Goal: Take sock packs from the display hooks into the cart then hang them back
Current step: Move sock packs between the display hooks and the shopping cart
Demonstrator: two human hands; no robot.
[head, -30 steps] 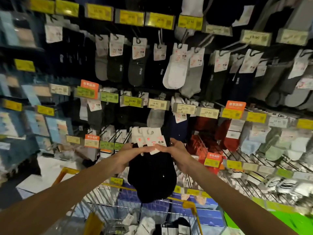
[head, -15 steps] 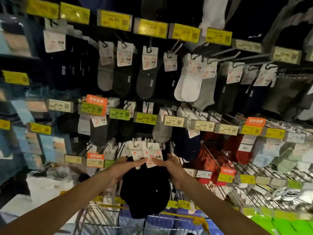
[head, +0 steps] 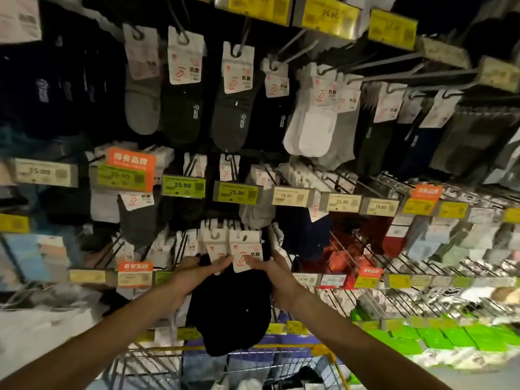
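The display wall (head: 394, 77) fills the view, with rows of hooks carrying carded socks and price tags. Below it, the wire cart (head: 157, 364) stands just under our arms. Between the two, we hold a bundle of black sock packs (head: 233, 313) upright against the lower rows. Its long axis runs vertically, with the socks hanging down toward the cart.

The left hand (head: 194, 277) pinches the bundle from the left and the right hand (head: 278, 274) from the right. Both sets of fingers close on the white cards (head: 244, 249), and neither hand is clearly nearer. The hang holes (head: 215, 235) lie above and beyond the fingertips, on the side facing the display, so we judge that the coming move is a push forward and slightly upward. We cannot tell which hook is meant, because the cards hide it.

Compared with a second ago, the bundle sits higher and closer to the wall. The cart has dropped toward the bottom edge of the view, and the two-handed grip is unchanged.
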